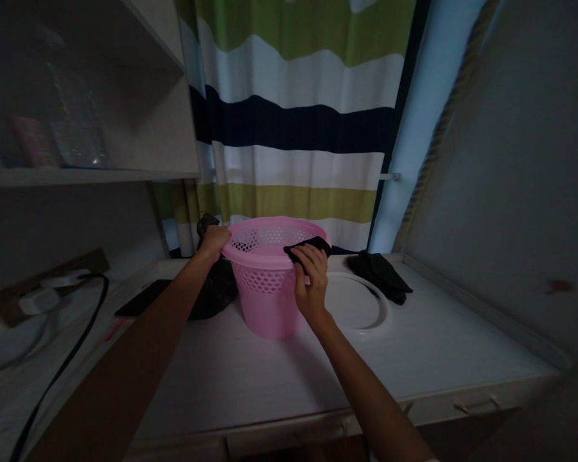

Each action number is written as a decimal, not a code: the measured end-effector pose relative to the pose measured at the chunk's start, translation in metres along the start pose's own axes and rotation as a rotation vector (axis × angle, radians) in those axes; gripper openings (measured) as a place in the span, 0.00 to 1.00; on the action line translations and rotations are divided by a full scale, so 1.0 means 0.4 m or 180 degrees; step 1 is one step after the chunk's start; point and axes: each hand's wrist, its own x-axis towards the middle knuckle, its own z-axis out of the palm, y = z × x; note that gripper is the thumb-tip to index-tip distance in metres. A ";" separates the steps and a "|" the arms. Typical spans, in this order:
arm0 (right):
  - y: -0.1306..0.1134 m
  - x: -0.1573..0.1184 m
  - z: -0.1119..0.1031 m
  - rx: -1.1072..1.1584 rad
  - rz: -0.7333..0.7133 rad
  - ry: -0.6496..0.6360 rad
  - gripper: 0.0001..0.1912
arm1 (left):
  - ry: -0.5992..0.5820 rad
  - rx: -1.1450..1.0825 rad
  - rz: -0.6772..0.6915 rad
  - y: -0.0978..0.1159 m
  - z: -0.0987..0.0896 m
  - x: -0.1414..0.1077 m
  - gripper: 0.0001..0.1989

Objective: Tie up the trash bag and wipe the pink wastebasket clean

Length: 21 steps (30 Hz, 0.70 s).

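Note:
A pink plastic basket (268, 307) with a band of holes under its rim stands upright on the white desk. My left hand (216, 240) is closed around the left side of its rim. At the right front of the rim, my right hand (312, 276) is closed on a black cloth (319, 242), its fingers laid over it. The cloth rests at the rim, and I cannot make out whether it is a rag or folded plastic. Right of the basket lies a round white ring-shaped lid (354, 303), partly hidden by the basket and my right hand.
A folded black bundle (379, 274) lies at the back right of the desk (250, 385). Behind my left arm are a black bag (216, 292) and a flat dark object (142, 299). A cable (94, 321) runs from plugs at left, below a shelf (139, 174). Striped curtains (293, 128) hang behind.

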 end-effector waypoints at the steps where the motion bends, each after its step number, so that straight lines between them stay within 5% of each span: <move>1: -0.012 -0.001 0.006 -0.0054 -0.0113 -0.0072 0.15 | -0.0061 0.0020 -0.0029 0.000 -0.001 0.000 0.10; 6: -0.061 0.028 0.012 -0.0200 -0.0597 -0.0923 0.17 | -0.0260 -0.0006 -0.0059 0.002 -0.010 0.001 0.08; 12: -0.059 0.082 -0.034 -0.0354 -0.0554 -0.1752 0.16 | -0.0439 -0.0175 -0.0107 0.010 -0.016 -0.004 0.08; 16: 0.021 0.108 -0.089 -0.0096 -0.0417 -0.1827 0.14 | -0.0437 -0.0300 -0.0118 0.015 -0.014 -0.007 0.04; 21: 0.129 0.117 -0.126 0.0335 -0.0055 -0.1529 0.13 | -0.0332 -0.0423 -0.0026 0.018 -0.012 -0.013 0.11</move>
